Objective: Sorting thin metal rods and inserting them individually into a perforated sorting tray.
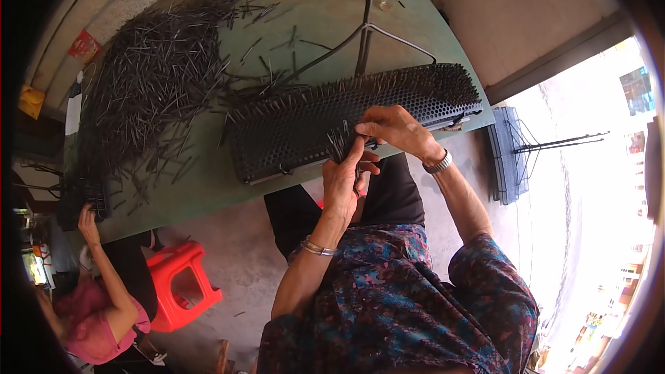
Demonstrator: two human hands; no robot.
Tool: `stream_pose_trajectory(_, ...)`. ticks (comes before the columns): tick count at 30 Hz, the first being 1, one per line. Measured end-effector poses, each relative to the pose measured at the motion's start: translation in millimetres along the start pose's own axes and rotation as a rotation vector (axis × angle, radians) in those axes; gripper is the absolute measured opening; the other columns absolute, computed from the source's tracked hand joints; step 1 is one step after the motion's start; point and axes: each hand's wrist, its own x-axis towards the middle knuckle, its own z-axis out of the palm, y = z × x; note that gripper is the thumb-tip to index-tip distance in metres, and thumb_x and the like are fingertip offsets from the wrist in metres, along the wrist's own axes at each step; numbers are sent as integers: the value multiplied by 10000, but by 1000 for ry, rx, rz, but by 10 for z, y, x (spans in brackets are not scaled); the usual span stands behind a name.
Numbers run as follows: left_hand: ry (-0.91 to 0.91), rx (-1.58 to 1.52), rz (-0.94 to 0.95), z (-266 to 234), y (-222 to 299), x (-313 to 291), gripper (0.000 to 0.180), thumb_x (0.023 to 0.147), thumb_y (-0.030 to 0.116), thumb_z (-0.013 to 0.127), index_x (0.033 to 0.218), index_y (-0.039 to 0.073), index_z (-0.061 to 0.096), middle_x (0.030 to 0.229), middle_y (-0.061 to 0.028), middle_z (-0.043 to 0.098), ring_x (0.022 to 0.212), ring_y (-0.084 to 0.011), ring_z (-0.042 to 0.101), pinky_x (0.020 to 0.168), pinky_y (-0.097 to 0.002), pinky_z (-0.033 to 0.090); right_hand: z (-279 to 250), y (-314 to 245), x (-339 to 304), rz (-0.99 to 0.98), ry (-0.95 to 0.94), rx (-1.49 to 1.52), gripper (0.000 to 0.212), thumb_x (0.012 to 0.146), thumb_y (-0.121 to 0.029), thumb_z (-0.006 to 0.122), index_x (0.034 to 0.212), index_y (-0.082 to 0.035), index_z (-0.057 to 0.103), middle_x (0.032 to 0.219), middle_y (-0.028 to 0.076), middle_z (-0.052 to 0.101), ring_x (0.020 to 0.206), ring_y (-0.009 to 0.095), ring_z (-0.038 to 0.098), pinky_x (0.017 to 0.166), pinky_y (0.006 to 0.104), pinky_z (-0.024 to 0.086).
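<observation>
My left hand [341, 185] is closed around a bundle of thin black sticks [339, 141], whose upper ends fan out above the fingers. Close beside the bundle, the thumb and fingers of my right hand [398, 130] are pinched together; whatever they hold is too small to make out. Both hands are at the near edge of a black perforated board [291, 145] on the table. Along its far side, rows of black sticks [409, 85] stand in the holes, densest at the right end. Bare holes show nearer to me.
A large heap of loose black sticks [163, 62] covers the green table's [228, 197] left part. A metal stand [365, 28] rises behind the board. At far left another person's hand [86, 225] touches a dark rack. A red stool [163, 298] is below; blue racks [509, 156] stand right.
</observation>
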Motion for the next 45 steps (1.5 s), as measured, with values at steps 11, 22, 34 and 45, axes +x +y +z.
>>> stream_pose_trajectory(11, 57, -52, 7, 41, -22, 45, 315, 909, 327, 687, 987, 25, 641, 818, -115, 699, 605, -127, 651, 375, -190, 306, -152, -64, -43, 85, 68, 308, 200, 933, -140, 619, 985, 53, 617, 843, 87, 678, 778, 135, 671, 703, 265, 561)
stream_pose_trajectory(22, 33, -25, -9, 35, -6, 49, 292, 911, 297, 686, 964, 13, 646, 799, -117, 690, 551, -105, 606, 371, -179, 303, -34, 119, -72, 44, 114, 225, 231, 937, -157, 632, 1032, 53, 655, 807, 73, 680, 697, 104, 650, 653, 242, 544)
stream_pose_trajectory(34, -27, -62, -1, -105, -147, 148, 300, 932, 268, 660, 1092, 17, 630, 888, -123, 697, 574, -85, 554, 406, -185, 367, -122, 17, -4, -43, 366, 250, 148, 944, -94, 594, 994, 42, 623, 814, 70, 683, 740, 129, 686, 688, 251, 552)
stream_pose_trajectory(45, -44, -281, -190, -147, -186, 165, 264, 984, 245, 568, 1068, -3, 598, 929, -132, 680, 841, -211, 674, 687, -339, 569, -96, 295, 346, -242, 755, -223, 114, 931, -85, 611, 975, 20, 606, 798, 82, 693, 789, 150, 725, 629, 241, 514)
